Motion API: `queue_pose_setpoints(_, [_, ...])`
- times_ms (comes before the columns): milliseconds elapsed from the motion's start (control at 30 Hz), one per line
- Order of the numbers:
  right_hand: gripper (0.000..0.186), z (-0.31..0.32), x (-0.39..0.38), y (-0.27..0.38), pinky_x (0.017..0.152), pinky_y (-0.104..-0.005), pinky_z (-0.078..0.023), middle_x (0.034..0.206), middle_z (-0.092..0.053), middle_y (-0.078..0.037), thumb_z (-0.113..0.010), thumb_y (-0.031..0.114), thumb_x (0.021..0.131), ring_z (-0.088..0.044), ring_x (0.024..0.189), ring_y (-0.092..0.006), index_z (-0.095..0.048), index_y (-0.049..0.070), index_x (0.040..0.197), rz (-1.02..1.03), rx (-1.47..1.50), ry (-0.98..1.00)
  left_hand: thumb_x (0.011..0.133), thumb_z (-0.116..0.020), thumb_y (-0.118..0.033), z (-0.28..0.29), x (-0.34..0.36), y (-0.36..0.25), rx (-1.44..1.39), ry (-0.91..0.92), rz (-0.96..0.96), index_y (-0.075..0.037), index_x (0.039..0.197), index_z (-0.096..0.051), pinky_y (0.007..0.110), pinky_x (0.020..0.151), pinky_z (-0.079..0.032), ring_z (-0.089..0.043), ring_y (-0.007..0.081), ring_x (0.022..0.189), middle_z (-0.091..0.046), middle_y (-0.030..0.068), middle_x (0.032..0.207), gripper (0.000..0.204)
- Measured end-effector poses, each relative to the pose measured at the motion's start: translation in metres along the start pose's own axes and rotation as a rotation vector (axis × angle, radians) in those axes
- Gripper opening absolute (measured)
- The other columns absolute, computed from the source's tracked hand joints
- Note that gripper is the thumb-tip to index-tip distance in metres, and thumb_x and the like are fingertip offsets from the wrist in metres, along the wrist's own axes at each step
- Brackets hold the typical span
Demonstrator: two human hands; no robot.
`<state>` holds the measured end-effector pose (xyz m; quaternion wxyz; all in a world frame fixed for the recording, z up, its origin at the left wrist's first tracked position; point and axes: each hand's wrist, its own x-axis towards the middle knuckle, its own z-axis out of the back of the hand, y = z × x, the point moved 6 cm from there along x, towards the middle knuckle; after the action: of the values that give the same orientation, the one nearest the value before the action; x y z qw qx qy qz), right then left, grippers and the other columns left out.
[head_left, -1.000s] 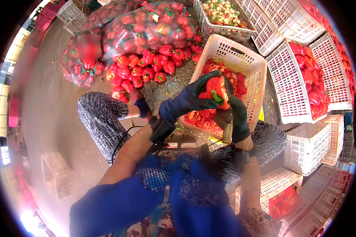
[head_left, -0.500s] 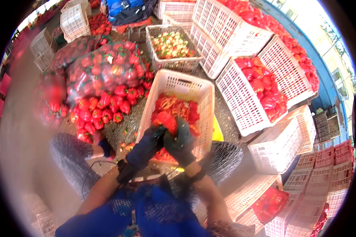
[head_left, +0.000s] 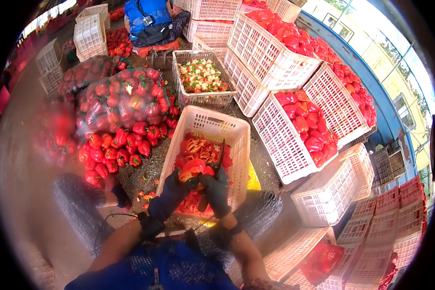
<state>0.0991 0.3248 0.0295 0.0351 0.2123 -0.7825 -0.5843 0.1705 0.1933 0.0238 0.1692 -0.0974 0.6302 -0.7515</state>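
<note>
My gloved left hand (head_left: 171, 192) is closed on a red bell pepper (head_left: 193, 167), which looks cut open at the top. Close beside it, my gloved right hand (head_left: 216, 192) grips a knife (head_left: 221, 158), its dark blade pointing up and away from me. Both hands are over a pale plastic crate (head_left: 241, 145) between my knees. Inside the crate lie cut red pepper pieces (head_left: 198, 146), some showing pale insides. My fingers hide part of the pepper and the knife's handle.
Whole red peppers (head_left: 116, 145) lie on the floor at left, by a full mesh sack (head_left: 116, 104). Beyond my crate stands another crate (head_left: 205, 100) of pepper cores. Stacked crates (head_left: 261, 48) and a tilted crate (head_left: 278, 140) hold red peppers at right. A person in blue (head_left: 150, 19) sits behind.
The knife blade now shows upright above my right hand, where it was hidden before. The pepper has turned and shows an opening. My view has shifted, so the crates appear further left.
</note>
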Motion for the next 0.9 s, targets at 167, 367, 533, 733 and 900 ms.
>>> queue_pose_setpoints(167, [0.029,0.006,0.011,-0.008,0.043,-0.0278,-0.048,0.076,-0.062,-0.006,-0.063,0.006,0.08,-0.059,0.051,-0.0162,-0.058,-0.001,0.108,-0.123,0.064,0.041,0.084,-0.076,-0.016,-0.001,-0.01,-0.01,-0.095,0.031,-0.129,-0.002,0.111,-0.06,0.028,0.074,-0.051,-0.058,0.0085,0.084,-0.065,0.0048,0.095,0.034])
queue_pose_setpoints(367, [0.023,0.002,0.009,-0.01,0.047,-0.0288,-0.047,0.075,-0.062,-0.007,-0.064,0.007,0.079,-0.059,0.053,-0.0165,-0.061,-0.001,0.101,-0.102,-0.111,0.071,0.083,-0.076,-0.02,0.01,-0.012,-0.012,0.095,0.24,-0.146,-0.003,0.109,-0.061,0.031,0.074,-0.051,-0.061,0.0126,0.083,-0.067,0.0065,0.094,0.034])
queue_pose_setpoints(533, [0.024,-0.008,-0.001,0.018,0.056,-0.032,-0.047,0.072,-0.062,-0.009,-0.062,0.007,0.08,-0.062,0.062,-0.0194,-0.061,0.001,0.104,0.44,-0.438,0.005,0.09,-0.068,-0.034,0.008,0.02,0.054,0.134,0.364,-0.276,-0.004,0.101,-0.061,0.035,0.074,-0.053,-0.066,0.0191,0.085,-0.065,0.015,0.091,0.032])
queue_pose_setpoints(733, [0.025,-0.001,0.007,0.027,0.063,-0.0438,-0.047,0.075,-0.063,-0.017,-0.062,0.019,0.085,-0.064,0.071,-0.0315,-0.057,0.003,0.103,0.432,-0.848,-0.186,0.083,-0.077,-0.031,-0.008,0.028,0.092,0.472,0.415,-0.012,-0.002,0.098,-0.061,0.036,0.066,-0.053,-0.065,0.0204,0.07,-0.064,0.0129,0.079,0.037])
queue_pose_setpoints(900, [0.037,0.02,0.02,0.017,0.067,-0.0506,-0.047,0.075,-0.062,-0.023,-0.056,0.037,0.093,-0.063,0.076,-0.0412,-0.054,0.003,0.105,0.266,-0.995,-0.246,0.088,-0.073,-0.014,-0.006,0.013,0.083,-0.247,0.432,0.317,0.001,0.116,-0.057,0.03,0.067,-0.055,-0.067,0.0155,0.075,-0.068,0.0086,0.09,0.035])
